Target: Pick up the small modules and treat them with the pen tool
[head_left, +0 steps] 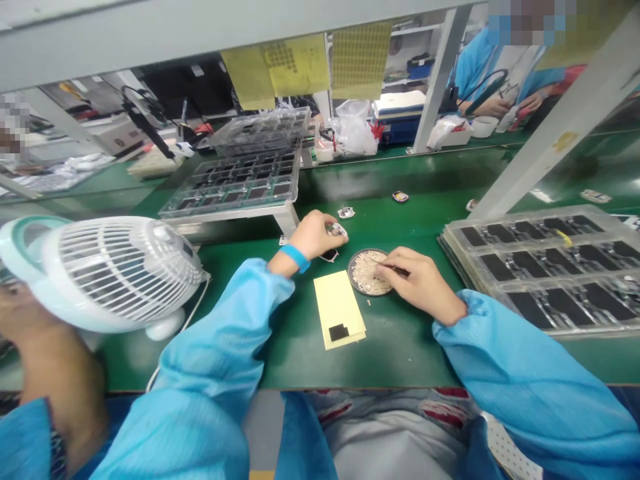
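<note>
My left hand (313, 235) has its fingers closed on a small white device part (338, 231), held just above the green bench. Beneath that hand lies a dark flat piece (329, 255), partly hidden. My right hand (417, 279) pinches a thin dark tool (401, 271), mostly covered by the fingers, at the edge of a round dish (353, 283). Many tiny pale pieces (369, 268) fill this dish. Beside it, nearer me, a yellow paper pad (336, 300) carries a small black piece (339, 332).
Behind my hands lie another white part (345, 212) and a small dark-rimmed part (400, 197). A white fan (130, 267) stands left, near another person's arm (60, 367). Clear trays (235, 177) sit on a raised stand; more trays (545, 267) are stacked right. A co-worker (500, 80) sits opposite.
</note>
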Available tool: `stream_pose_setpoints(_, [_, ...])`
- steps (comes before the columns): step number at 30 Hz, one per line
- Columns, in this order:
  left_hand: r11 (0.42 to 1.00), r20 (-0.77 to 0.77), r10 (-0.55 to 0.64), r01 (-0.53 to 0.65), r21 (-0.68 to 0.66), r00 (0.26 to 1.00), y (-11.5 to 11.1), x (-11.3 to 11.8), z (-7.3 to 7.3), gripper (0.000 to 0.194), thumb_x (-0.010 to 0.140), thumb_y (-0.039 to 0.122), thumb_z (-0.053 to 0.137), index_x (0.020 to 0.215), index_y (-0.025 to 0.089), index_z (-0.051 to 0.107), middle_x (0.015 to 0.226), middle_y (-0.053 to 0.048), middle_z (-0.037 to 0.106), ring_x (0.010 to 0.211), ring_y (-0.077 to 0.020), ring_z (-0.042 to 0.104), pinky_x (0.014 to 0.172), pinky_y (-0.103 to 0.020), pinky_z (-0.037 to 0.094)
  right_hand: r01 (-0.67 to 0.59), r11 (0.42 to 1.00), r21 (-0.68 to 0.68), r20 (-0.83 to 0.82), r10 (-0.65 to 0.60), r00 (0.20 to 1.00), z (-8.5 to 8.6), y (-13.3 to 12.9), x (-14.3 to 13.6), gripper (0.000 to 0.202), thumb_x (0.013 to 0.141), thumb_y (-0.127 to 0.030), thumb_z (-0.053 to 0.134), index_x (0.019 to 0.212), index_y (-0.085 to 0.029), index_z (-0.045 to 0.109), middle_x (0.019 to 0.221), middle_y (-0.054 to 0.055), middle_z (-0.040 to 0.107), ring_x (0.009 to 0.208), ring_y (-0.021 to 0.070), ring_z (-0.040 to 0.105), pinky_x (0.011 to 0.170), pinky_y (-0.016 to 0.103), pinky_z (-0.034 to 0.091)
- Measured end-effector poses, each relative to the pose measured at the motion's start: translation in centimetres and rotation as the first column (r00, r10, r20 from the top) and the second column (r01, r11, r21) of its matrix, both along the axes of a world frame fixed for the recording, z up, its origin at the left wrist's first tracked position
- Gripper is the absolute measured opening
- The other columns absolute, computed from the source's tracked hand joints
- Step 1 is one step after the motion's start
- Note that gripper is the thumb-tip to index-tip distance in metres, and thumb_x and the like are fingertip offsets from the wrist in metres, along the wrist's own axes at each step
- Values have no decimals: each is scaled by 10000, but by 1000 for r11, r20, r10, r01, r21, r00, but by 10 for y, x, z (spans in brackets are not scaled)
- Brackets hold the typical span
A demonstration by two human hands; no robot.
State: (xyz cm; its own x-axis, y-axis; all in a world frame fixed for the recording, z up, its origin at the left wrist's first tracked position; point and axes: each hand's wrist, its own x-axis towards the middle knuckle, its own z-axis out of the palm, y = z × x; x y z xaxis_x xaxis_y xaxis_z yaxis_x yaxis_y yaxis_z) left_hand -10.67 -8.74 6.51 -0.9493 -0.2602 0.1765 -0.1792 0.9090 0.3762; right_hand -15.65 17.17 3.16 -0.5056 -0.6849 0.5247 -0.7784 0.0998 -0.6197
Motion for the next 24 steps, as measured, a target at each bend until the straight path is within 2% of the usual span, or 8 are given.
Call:
stream_pose_setpoints(3, [954, -48, -245, 249, 165, 968, 26, 60, -9, 486, 689, 365, 798, 1127, 189, 684, 1056, -74, 607, 923, -207, 606, 849, -316, 511, 5, 996, -88, 18, -4, 1000, 11, 0, 10, 199, 956, -284, 576, 825, -193, 694, 841, 64, 650, 792, 188, 611, 727, 343, 499])
stream_pose_setpoints(5, [925, 6, -307, 297, 238, 952, 38, 91, -20, 481, 703, 306, 785, 1161, 226, 661, 1095, -59, 593, 969, -211, 599, 888, -333, 502, -5, 994, -106, 63, 12, 998, 13, -2, 18, 274, 975, -298, 543, 765, -189, 682, 780, 56, 654, 763, 178, 624, 719, 334, 506])
stream_pose_setpoints(7, [911, 43, -323, 299, 284, 945, 44, 110, -32, 503, 739, 313, 767, 1217, 240, 629, 1119, -61, 581, 1013, -225, 588, 918, -357, 492, -83, 995, -63, 205, 94, 974, 9, -5, 27, 299, 987, -324, 525, 771, -187, 681, 702, 30, 657, 676, 149, 632, 653, 295, 513])
stream_pose_setpoints(10, [897, 49, -320, 286, 338, 946, 42, 118, -46, 642, 758, 398, 769, 1336, 232, 543, 1162, -77, 568, 1094, -253, 559, 969, -390, 469, -255, 967, 6, 511, 216, 832, -3, -12, 37, 214, 929, -380, 627, 870, -180, 672, 652, -1, 661, 566, 117, 625, 534, 235, 510])
stream_pose_setpoints(13, [890, 30, -316, 286, 355, 948, 38, 118, -51, 609, 789, 404, 742, 1336, 230, 537, 1179, -83, 561, 1117, -257, 548, 988, -394, 457, -284, 959, 14, 646, 208, 734, -13, -17, 43, 260, 847, -409, 724, 891, -165, 648, 645, 1, 657, 556, 124, 637, 500, 223, 523])
stream_pose_setpoints(17, [905, -8, -295, 282, 318, 955, 43, 119, -52, 465, 787, 334, 727, 1220, 224, 596, 1122, -81, 576, 1067, -255, 560, 940, -386, 472, -244, 969, 42, 580, 175, 796, -13, -19, 45, 238, 860, -397, 710, 878, -166, 656, 679, 9, 655, 569, 119, 636, 506, 221, 532])
stream_pose_setpoints(20, [908, -63, -268, 274, 315, 961, 47, 119, -53, 414, 744, 266, 733, 1129, 223, 585, 1073, -73, 603, 1025, -256, 573, 898, -384, 476, -293, 953, 70, 456, 231, 859, -10, -16, 43, 200, 846, -359, 735, 898, -176, 671, 774, 22, 687, 610, 112, 642, 565, 226, 553])
stream_pose_setpoints(24, [897, -53, -217, 220, 384, 975, 49, 118, -54, 396, 755, 229, 692, 1113, 236, 524, 1027, -43, 638, 937, -227, 607, 814, -348, 482, -345, 937, 55, 452, 285, 846, -10, -13, 44, 194, 835, -330, 750, 936, -185, 670, 897, 41, 712, 676, 124, 682, 631, 242, 591])
